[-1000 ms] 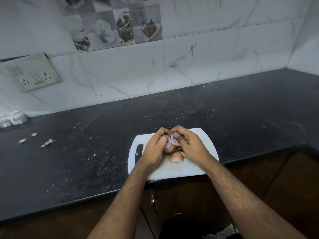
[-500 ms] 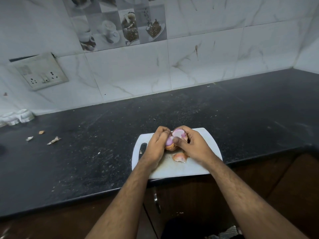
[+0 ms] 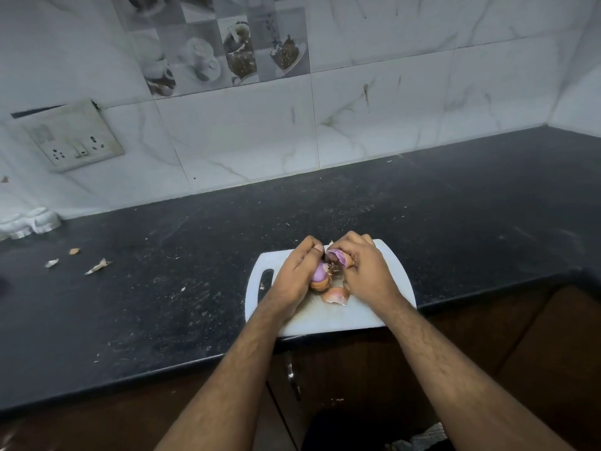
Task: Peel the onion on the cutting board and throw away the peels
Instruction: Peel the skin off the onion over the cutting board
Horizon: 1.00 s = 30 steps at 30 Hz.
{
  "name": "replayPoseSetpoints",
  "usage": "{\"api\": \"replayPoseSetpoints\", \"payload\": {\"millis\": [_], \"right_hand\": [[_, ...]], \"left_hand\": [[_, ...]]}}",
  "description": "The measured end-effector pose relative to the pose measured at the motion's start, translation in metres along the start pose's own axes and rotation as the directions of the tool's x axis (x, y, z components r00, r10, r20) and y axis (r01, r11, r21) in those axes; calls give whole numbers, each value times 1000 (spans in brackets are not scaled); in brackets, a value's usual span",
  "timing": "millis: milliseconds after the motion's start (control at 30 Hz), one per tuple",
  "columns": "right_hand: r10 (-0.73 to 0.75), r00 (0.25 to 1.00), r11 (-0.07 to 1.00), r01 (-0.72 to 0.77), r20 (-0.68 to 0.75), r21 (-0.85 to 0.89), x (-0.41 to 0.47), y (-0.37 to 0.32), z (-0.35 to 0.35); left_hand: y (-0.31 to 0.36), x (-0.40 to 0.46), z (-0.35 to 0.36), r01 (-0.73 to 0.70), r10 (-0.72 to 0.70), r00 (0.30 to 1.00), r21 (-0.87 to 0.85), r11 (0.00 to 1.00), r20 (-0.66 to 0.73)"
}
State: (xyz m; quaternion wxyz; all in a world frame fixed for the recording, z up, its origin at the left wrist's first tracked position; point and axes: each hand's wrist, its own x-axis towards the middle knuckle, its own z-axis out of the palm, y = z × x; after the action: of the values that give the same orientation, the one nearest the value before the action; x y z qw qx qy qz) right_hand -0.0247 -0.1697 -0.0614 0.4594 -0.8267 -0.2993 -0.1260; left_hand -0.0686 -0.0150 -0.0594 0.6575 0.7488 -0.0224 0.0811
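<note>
A small purple onion (image 3: 319, 275) with some brown skin at its lower end is gripped in my left hand (image 3: 294, 276) above the white cutting board (image 3: 364, 315). My right hand (image 3: 366, 271) pinches a curled piece of purple-and-brown peel (image 3: 338, 257) pulled away from the onion's top. A loose brown peel (image 3: 335, 295) lies on the board just below the onion. Both hands hide most of the onion.
The board sits at the front edge of a black stone counter (image 3: 195, 288). A few peel scraps (image 3: 97, 266) lie on the counter at the left. A white object (image 3: 32, 221) stands by the tiled wall. Brown cabinet doors with a metal handle (image 3: 291, 374) are below.
My right hand has pulled a strip of peel up and away to the right, baring more purple flesh. The camera view has shifted slightly.
</note>
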Motion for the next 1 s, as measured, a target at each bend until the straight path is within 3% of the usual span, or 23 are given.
{"api": "replayPoseSetpoints", "payload": {"millis": [133,300,433,600,767,1000], "right_hand": [[40,999,998,-39,23,-41,2,1,1],[122,976,984,-143,-178,-108,0,5,3],[138,988,974,-150,-75,-172,1,5,6],[186,981,938,-162,51,-307,2,4,11],[151,975,883,-60,161,-466,1,3,17],[-64,995,958,40,-75,-284,-4,-6,10]], "left_hand": [[1,-1,-1,5,-6,1000,-22,1000,-17],[0,-2,-6,-44,22,993,-197,979,-114],[-1,0,-11,-32,-36,975,-302,953,-218],[-3,2,-12,-9,-57,978,-314,949,-201],[-2,6,-13,55,-136,973,-387,920,-186],[-7,8,-14,83,-140,982,-388,918,-123]]}}
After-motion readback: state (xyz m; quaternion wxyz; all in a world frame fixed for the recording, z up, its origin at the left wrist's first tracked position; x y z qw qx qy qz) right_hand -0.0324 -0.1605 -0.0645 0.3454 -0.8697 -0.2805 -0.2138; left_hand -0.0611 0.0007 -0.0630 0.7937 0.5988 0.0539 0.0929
